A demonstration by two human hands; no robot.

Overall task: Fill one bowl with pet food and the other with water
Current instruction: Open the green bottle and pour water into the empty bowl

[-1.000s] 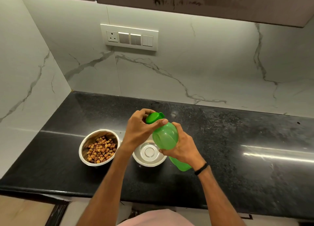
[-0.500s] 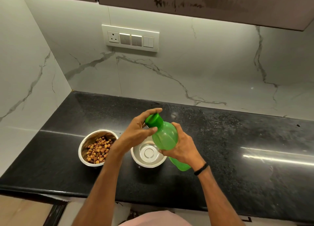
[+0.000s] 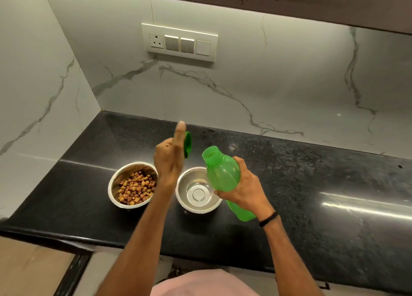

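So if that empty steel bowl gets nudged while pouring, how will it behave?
The empty bowl looks thin and polished, so probably light and apt to slide on the glossy countertop. Its wide, low shape suggests it should skid rather than tip. Bottle contact could shift it.

A single wide-angle view is taken from head height, aimed forward and steeply down at the black counter [image 3: 312, 184], seen from close above; the marble wall [image 3: 267, 84] is faced squarely, and no second view is given

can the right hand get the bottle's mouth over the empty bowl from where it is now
Probably yes. The right hand holds the green bottle uncapped beside the empty bowl; the left hand holds the cap aside.
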